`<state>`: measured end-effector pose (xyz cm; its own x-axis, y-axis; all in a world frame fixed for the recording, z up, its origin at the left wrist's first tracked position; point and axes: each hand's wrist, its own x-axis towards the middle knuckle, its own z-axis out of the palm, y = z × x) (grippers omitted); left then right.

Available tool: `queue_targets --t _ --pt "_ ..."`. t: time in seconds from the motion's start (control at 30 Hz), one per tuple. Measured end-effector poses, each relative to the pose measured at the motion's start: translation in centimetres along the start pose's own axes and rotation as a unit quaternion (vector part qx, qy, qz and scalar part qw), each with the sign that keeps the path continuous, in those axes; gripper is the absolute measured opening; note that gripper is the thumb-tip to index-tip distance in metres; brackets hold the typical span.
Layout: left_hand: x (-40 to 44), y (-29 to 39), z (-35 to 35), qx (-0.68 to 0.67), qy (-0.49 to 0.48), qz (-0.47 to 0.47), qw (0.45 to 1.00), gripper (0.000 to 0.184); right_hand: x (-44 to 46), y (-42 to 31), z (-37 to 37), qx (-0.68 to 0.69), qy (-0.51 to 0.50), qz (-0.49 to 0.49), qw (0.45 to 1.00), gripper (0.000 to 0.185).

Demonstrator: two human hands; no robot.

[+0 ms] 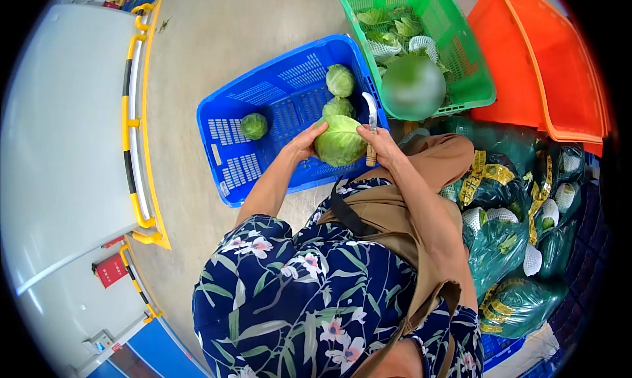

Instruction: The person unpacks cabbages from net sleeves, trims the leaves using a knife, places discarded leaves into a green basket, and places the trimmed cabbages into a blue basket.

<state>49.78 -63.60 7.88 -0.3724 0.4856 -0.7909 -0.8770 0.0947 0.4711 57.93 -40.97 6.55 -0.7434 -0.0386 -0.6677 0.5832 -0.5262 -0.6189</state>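
A pale green cabbage [340, 141] is held over the blue crate between my two hands. My left hand [305, 141] grips its left side. On its right side, my right hand [382, 146] presses against the leaves and also holds a curved knife [370, 108], blade pointing up and wooden handle below the fingers. Inside the blue crate [240, 92] sit a cabbage [254, 126] at the left, another cabbage [340, 80] at the far right, and a third cabbage [336, 106], partly hidden behind the held one.
A green crate [471, 82] with loose leaves and white foam nets stands beyond, partly blurred. Orange bins [520, 55] are at the right. Green plastic bags [500, 243] of foam-netted produce lie beside my right arm. A yellow-black rail [128, 134] runs along the left.
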Motion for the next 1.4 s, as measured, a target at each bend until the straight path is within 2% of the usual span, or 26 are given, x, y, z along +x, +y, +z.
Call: queue_targets --t 0.03,0.13,0.23,0.3,0.37,0.43,0.47,0.57,0.67,0.7,0.73,0.77,0.87,0.9,0.93,0.97,1.0,1.03,1.07,1.1,1.17,1.27,1.3,1.33,1.37,1.4 --pt "0.0 -0.6 -0.1 -0.013 0.006 -0.01 1.0 0.074 -0.3 -0.1 -0.1 0.001 -0.011 0.017 1.0 0.048" --pt "-0.4 -2.2 0.6 -0.036 -0.01 0.075 0.996 0.073 -0.4 -0.1 -0.3 0.0 -0.031 0.048 0.998 0.045" --pt "0.4 -3.1 0.6 0.066 0.03 0.181 0.981 0.054 -0.5 -0.4 0.2 -0.014 -0.022 0.056 0.998 0.043" --pt "0.8 -3.9 1.2 0.138 0.11 0.28 0.944 0.042 -1.1 -1.0 0.7 -0.026 -0.021 0.063 0.997 0.043" --pt "1.4 -5.0 1.7 0.291 0.179 0.382 0.859 0.033 -0.7 -0.6 0.7 -0.032 -0.035 0.062 0.997 0.044" --pt "4.5 -9.1 -0.1 0.5 0.227 0.468 0.692 0.029 -0.7 -0.6 0.2 -0.032 -0.02 0.045 0.998 0.045" --pt "5.7 -11.8 -0.3 0.378 0.191 0.419 0.803 0.031 -1.0 -0.8 0.0 -0.028 -0.001 0.029 0.999 0.045" --pt "5.2 -15.1 1.6 0.508 0.258 0.238 0.786 0.024 -2.8 -2.5 -0.7 0.074 0.001 -0.03 0.997 0.041" --pt "6.7 -15.4 0.8 0.532 0.27 0.203 0.776 0.022 -6.6 -5.4 -2.3 0.158 -0.022 -0.077 0.984 0.038" --pt "7.4 -15.2 0.2 0.474 0.261 0.212 0.814 0.022 -7.9 -6.2 -3.1 0.179 -0.02 -0.099 0.979 0.038" --pt "7.2 -14.3 0.2 0.476 0.261 0.204 0.815 0.022 -9.5 -6.6 -4.7 0.163 -0.046 -0.108 0.98 0.05" --pt "6.7 -12.6 0.6 0.479 0.26 0.199 0.814 0.023 -11.7 -7.7 -5.1 0.207 -0.016 -0.13 0.969 0.045" --pt "7.2 -7.2 2.8 0.412 0.247 0.266 0.836 0.024 -16.0 -6.8 -12.7 0.252 -0.05 -0.271 0.928 0.035" --pt "8.1 -4.7 3.6 0.473 0.256 0.291 0.791 0.027 -17.9 -6.4 -15.3 0.273 -0.042 -0.308 0.91 0.032" --pt "7.0 -0.9 6.8 0.42 0.272 0.326 0.802 0.029 -20.1 -6.2 -16.9 0.289 0.02 -0.333 0.897 0.032" --pt "8.1 2.6 8.6 0.462 0.274 0.321 0.78 0.028 -22.4 -5.9 -18.6 0.305 0.089 -0.352 0.88 0.033" --pt "8.2 5.7 11.2 0.412 0.249 0.443 0.757 0.024 -24.2 -5.5 -20.4 0.315 0.143 -0.366 0.864 0.033" --pt "9.4 8.7 13.3 0.425 0.267 0.471 0.725 0.023 -25.8 -4.8 -22.6 0.326 0.193 -0.38 0.844 0.032" --pt "10.7 11.5 15.4 0.437 0.248 0.479 0.72 0.027 -27.3 -3.5 -25.2 0.345 0.231 -0.399 0.817 0.032" --pt "15.3 13.5 15.1 0.397 0.191 0.49 0.752 0.034 -28.3 -2.0 -27.4 0.364 0.259 -0.415 0.792 0.032" --pt "15.1 15.3 23.0 0.477 0.216 0.49 0.697 0.047 -30.0 0.2 -30.3 0.38 0.334 -0.422 0.752 0.036" --pt "16.3 12.6 32.6 0.572 0.173 0.657 0.459 0.058 -30.0 3.2 -31.5 0.406 0.382 -0.388 0.734 0.036" --pt "12.7 9.7 38.3 0.51 -0.007 0.622 0.594 0.044 -29.2 4.1 -31.7 0.419 0.39 -0.382 0.726 0.031" --pt "9.4 6.2 42.7 0.505 -0.141 0.506 0.685 0.035 -27.9 5.2 -32.2 0.413 0.399 -0.371 0.73 0.027" --pt "9.8 1.8 45.3 0.503 -0.284 0.488 0.655 0.026 -26.4 6.5 -32.6 0.407 0.407 -0.36 0.735 0.022" --pt "11.1 -3.4 47.0 0.494 -0.393 0.388 0.672 0.023 -24.6 7.8 -32.7 0.418 0.405 -0.317 0.749 0.016"
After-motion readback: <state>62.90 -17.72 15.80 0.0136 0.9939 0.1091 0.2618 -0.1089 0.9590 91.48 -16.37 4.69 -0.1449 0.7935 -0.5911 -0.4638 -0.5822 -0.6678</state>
